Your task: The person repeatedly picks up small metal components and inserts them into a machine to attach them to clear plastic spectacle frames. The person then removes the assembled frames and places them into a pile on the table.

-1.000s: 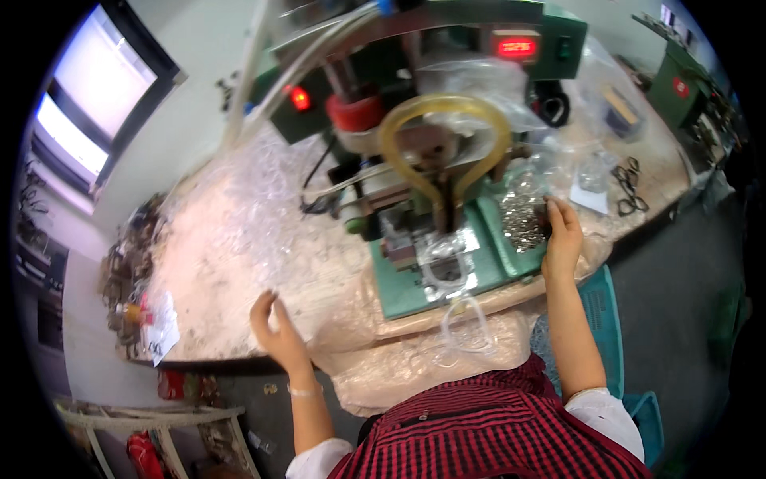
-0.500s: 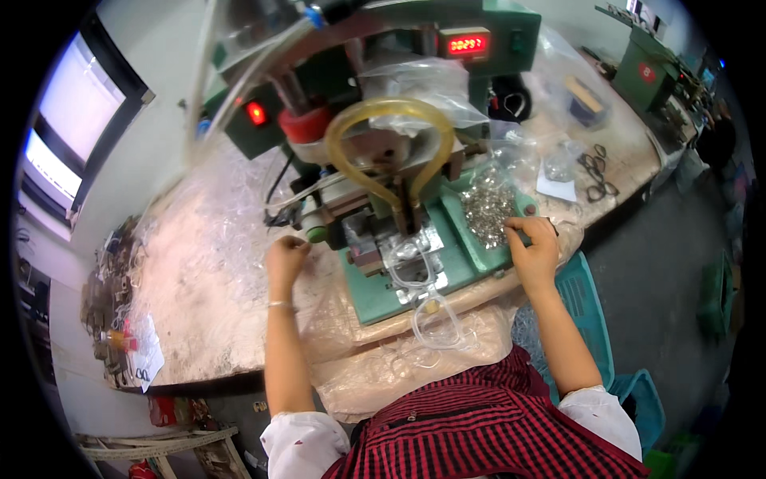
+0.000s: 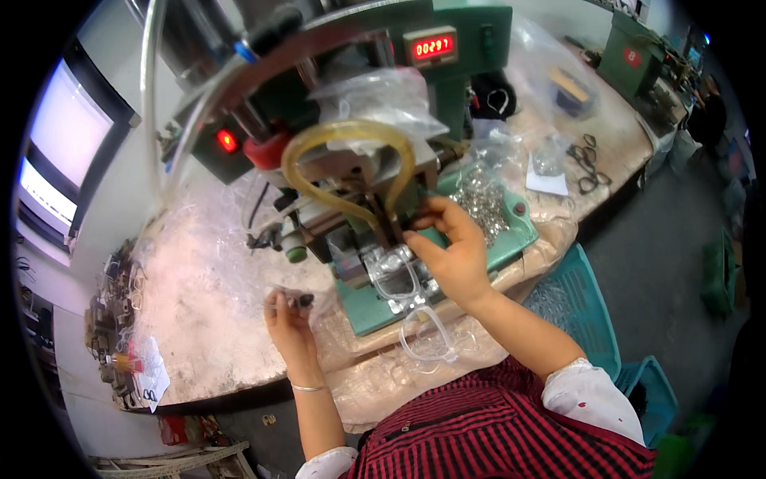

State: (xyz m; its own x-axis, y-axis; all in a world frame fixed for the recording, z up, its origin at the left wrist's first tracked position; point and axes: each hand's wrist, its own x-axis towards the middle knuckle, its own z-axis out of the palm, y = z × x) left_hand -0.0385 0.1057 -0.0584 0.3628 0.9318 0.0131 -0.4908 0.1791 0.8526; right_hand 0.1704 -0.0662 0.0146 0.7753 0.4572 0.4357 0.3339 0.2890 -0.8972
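Observation:
My right hand reaches into the green press, thumb and forefinger pinched at the metal fixture below the yellow looped tube. Anything tiny between those fingertips is hidden. Lying across the fixture, a clear plastic eyeglass frame has one rim on the metal and the other hanging over the front edge. My left hand is at the table left of the press, fingers curled beside a small dark piece; whether they grip it is unclear. Right of the fixture, a green tray holds small shiny metal parts.
Dark eyeglass frames and a white paper lie at the back right. Clear plastic spreads over the table's left. A turquoise basket stands by the right edge. Another green machine is farther back.
My right hand has moved left from the tray of metal parts to the fixture. My left hand is lower, away from the green knob. The view has shifted slightly.

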